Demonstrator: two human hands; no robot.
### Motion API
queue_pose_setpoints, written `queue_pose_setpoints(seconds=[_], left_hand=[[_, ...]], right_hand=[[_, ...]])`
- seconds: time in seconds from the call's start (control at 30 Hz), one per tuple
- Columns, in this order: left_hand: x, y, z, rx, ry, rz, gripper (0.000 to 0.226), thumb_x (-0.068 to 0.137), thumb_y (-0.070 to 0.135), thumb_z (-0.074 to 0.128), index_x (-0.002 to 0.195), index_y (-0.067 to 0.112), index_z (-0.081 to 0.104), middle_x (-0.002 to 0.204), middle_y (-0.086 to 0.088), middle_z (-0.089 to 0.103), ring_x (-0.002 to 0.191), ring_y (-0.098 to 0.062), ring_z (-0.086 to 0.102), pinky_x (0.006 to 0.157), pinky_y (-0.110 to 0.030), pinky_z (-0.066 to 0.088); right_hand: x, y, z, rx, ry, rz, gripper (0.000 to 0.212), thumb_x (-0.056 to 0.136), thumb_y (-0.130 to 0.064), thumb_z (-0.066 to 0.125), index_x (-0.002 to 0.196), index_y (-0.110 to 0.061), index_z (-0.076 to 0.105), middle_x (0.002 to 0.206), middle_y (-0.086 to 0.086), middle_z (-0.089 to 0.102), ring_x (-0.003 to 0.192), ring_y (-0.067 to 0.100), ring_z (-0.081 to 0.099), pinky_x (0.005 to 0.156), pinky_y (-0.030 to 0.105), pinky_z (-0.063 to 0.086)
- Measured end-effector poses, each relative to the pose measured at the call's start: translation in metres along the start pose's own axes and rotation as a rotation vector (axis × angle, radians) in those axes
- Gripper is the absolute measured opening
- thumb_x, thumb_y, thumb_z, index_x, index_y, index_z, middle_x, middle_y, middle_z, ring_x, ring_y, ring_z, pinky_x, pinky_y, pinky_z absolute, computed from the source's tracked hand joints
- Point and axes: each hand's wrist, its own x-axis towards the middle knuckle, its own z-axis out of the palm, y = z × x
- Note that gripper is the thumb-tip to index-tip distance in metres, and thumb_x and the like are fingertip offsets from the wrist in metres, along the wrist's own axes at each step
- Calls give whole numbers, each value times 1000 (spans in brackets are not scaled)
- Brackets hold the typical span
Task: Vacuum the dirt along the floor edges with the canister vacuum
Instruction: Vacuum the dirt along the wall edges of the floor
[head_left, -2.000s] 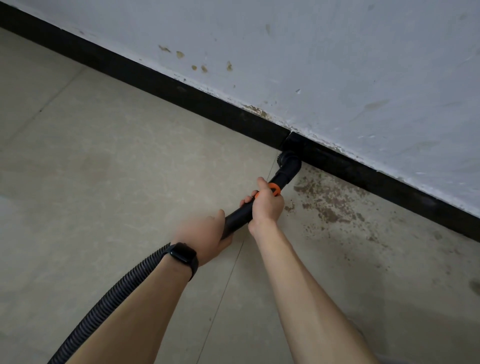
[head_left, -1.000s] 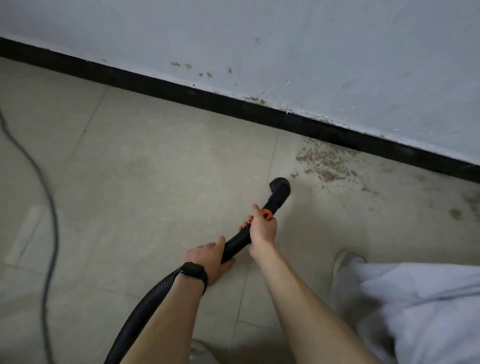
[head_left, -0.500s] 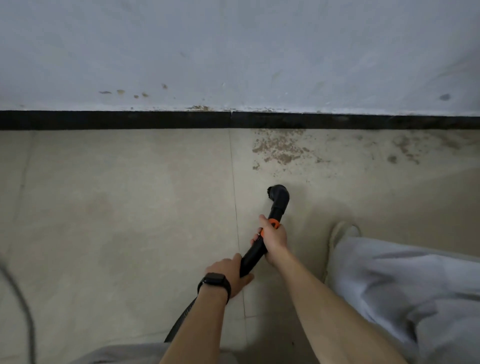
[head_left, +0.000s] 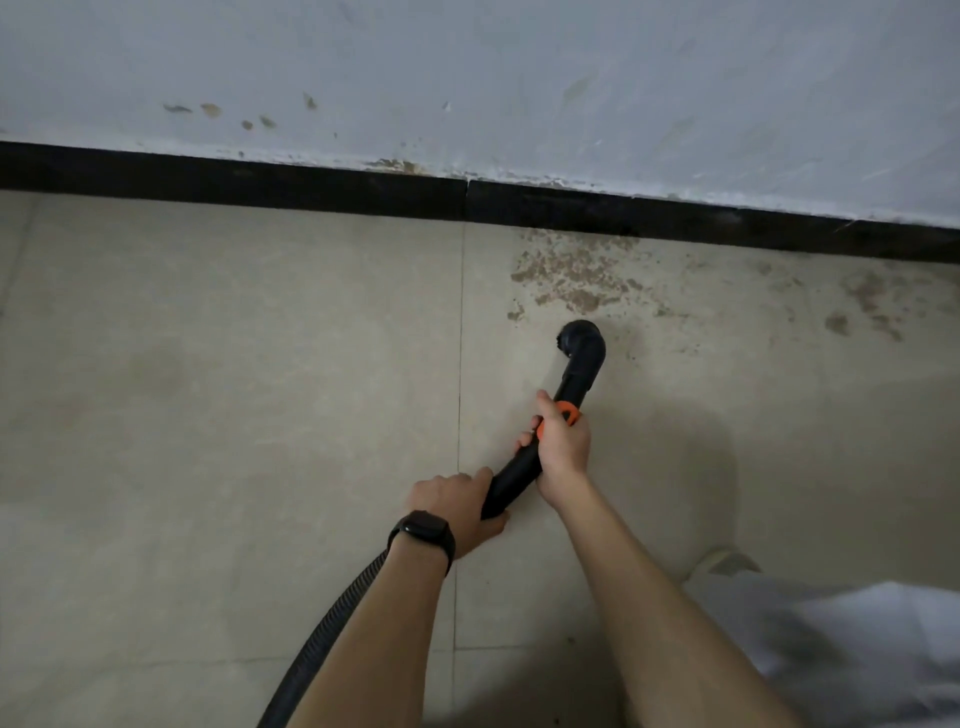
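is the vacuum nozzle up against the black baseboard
No, the nozzle sits out on the tile, with the brown dirt patch lying between it and the baseboard.

— Something worn just behind the left hand (head_left: 457, 501)?
— Yes, a black watch (head_left: 422, 538), near 6 o'clock: dark rectangular face, smooth black strap.
— And sleeves?
— Bare left forearm (head_left: 374, 639), bare right forearm (head_left: 649, 597), up to the bottom edge. Bare also the right hand (head_left: 563, 447).
— Lower, toward 4 o'clock?
— Pale grey-white trousers (head_left: 841, 654), loose and creased. Just above them, tip of a light beige shoe (head_left: 724, 564).
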Motion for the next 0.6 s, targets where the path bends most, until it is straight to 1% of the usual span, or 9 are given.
queue_pose_setpoints(seconds=[0.07,0.17,0.3,0.4,0.5,0.6], left_hand=[[2,0,6,33,44,17,43,89,65,42,107,27,43,97,1,66,81,-26,65,57,-31,32],[0,-4,12,66,113,20,41,88,63,41,103,25,42,95,2,66,77,-26,66,56,-30,32],[-7,-17,12,98,180,-39,38,84,62,44,95,27,37,90,3,67,73,-25,66,54,-30,28],[-18,-31,15,121,190,-70,38,83,62,43,89,27,29,90,4,67,74,-25,66,54,-31,28],[-34,-44,24,135,183,-86,39,84,65,40,89,28,27,91,5,66,75,-24,66,55,-31,29],[-43,-50,33,136,193,-121,39,86,67,36,90,29,25,91,6,66,73,-22,65,53,-31,27]], right_hand=[[3,2,-2,3,-8,-19,23,97,-23,71,97,-10,51,56,-2,52,41,16,47,45,30,46],[3,4,4,-7,-16,-50,24,98,-23,69,99,-11,48,54,-3,51,40,16,47,45,29,46],[-4,8,22,-13,-87,-57,26,98,-23,69,102,-11,47,54,-3,51,40,16,47,44,28,46],[-12,21,31,-1,-110,-58,25,98,-25,68,103,-10,48,54,-3,51,40,16,47,44,28,47],[-23,40,34,13,-141,-38,26,97,-26,69,103,-11,48,54,-3,51,41,15,47,45,28,48],[-28,49,38,9,-169,-33,27,97,-26,69,104,-11,48,59,-1,52,40,16,47,44,28,48]])
